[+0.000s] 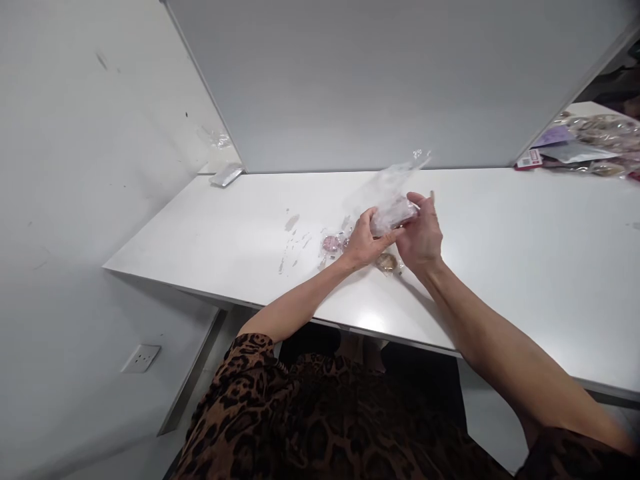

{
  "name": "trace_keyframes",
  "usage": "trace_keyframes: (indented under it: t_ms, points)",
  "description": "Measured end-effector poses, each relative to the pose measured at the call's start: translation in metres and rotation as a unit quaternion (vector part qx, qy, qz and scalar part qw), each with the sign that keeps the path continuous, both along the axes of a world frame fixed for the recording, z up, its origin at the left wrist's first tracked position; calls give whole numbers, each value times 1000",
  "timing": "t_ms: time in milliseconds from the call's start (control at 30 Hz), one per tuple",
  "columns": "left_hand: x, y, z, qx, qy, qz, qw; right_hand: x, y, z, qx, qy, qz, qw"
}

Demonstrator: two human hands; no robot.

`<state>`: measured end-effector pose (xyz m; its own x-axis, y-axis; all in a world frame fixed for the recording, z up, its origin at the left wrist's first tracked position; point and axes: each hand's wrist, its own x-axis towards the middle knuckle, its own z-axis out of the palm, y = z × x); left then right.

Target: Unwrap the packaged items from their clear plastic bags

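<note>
A clear plastic bag (387, 189) is held up over the white table, with something pale pink in its lower part. My left hand (366, 241) is closed on the bag's near left side, thumb pointing right. My right hand (423, 233) grips the bag's right end with its fingers curled; the fingertips are partly hidden. On the table by my left hand lies a round pink item in clear wrap (331, 244), with another partly hidden behind the hand. Below the hands sits a round golden-brown item in clear wrap (387, 262).
Grey-white panels stand behind and left of the white table (500, 267). A flat silvery packet (227, 175) lies in the far left corner. At the far right is a pile of plastic-wrapped goods (595, 143). Grey marks (295, 240) show on the tabletop.
</note>
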<state>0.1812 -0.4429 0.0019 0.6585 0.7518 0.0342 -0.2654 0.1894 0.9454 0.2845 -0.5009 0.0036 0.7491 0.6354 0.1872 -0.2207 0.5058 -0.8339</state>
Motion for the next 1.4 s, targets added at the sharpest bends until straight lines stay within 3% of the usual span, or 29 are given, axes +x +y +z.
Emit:
trace_keyframes:
  t_ms: [200, 400, 567, 733, 933, 1033, 1100, 1167, 1233, 1400]
  points:
    - [2, 10, -2, -10, -12, 49, 999, -9, 0, 0, -12, -48, 12, 999]
    - [-1, 23, 11, -134, -31, 112, 984, -4, -1, -2, -2, -41, 30, 999]
    - [-7, 43, 21, -239, -49, 164, 956, -6, -3, -4, -40, -19, 64, 997]
    - [-10, 42, 26, -266, -106, 112, 952, -4, 0, -6, -49, 59, 87, 993]
    - [-3, 19, 20, -194, -113, -19, 974, 3, 6, -16, -26, 92, 44, 994]
    - [-1, 16, 14, -188, -108, -42, 975, 5, 5, -21, -63, 35, 33, 997]
    - [-2, 18, 11, -204, -110, -48, 972, 4, 1, -21, -84, -49, -33, 995]
    - [-3, 19, 10, -214, -105, -53, 970, 3, -5, -17, -92, -153, -122, 976]
    - [-5, 18, 11, -212, -93, -58, 971, 2, -10, -11, -97, -252, -165, 949]
    - [-6, 11, 17, -225, -63, -95, 968, -1, -13, -3, -145, -376, -116, 908]
